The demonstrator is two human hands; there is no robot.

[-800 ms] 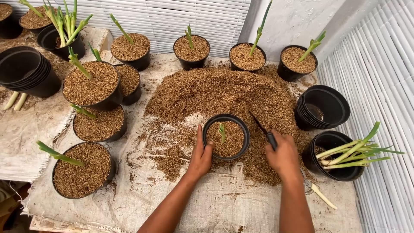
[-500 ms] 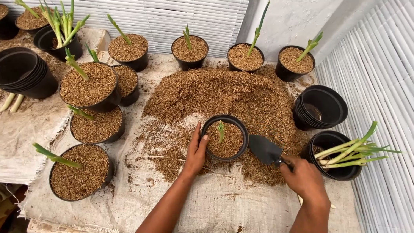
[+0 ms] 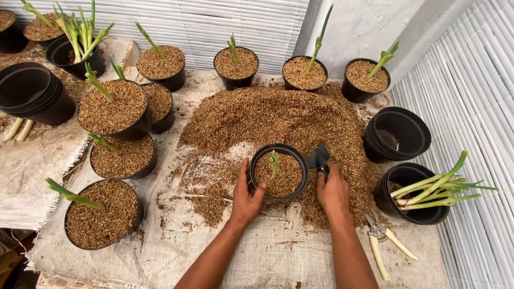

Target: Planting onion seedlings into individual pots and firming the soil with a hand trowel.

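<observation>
Pot [image 3: 279, 172] of husk with a green shoot [image 3: 275, 163] is gripped by left hand [image 3: 247, 195]; trowel [image 3: 319, 157] is clasped in right hand [image 3: 333, 191].

We had bare sacking [image 3: 278, 251] open in front of us, between our forearms. Ahead, the husk heap [image 3: 278, 115] rose behind the small black pot [image 3: 279, 172]. Filled pots [image 3: 112, 109] crowded the left side, stacked empty pots [image 3: 397, 134] and a pot of cuttings [image 3: 412, 192] blocked the right, and pruning shears [image 3: 381, 238] lay just beside our right wrist.
</observation>
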